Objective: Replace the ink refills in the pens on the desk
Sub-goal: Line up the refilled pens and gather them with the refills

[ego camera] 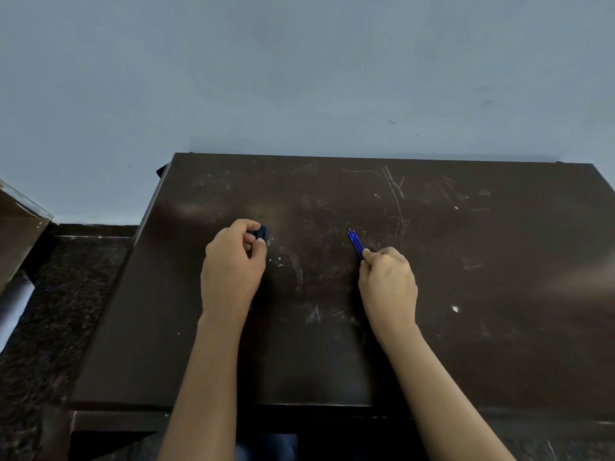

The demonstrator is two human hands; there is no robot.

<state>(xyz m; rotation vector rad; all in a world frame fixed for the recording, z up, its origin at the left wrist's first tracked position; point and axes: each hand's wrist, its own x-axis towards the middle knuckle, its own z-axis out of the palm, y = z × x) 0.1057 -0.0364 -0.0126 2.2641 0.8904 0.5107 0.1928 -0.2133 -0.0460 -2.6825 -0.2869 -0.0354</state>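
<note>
My left hand (pixel 233 264) is closed around a bunch of dark blue pens (pixel 259 232); only their ends stick out past my fingers, resting near the dark brown desk (pixel 466 277). My right hand (pixel 387 281) pinches thin blue ink refills (pixel 355 242), whose tips point up and away from me, just over the desk top. How many pens and refills each hand holds is hidden by the fingers. The two hands are apart, roughly a hand's width of desk between them.
The scratched desk top stretches wide to the right and toward me. A pale blue wall (pixel 299 78) rises right behind it. Left of the desk lies a dark speckled floor (pixel 50 311) and the corner of another brown piece of furniture (pixel 16 234).
</note>
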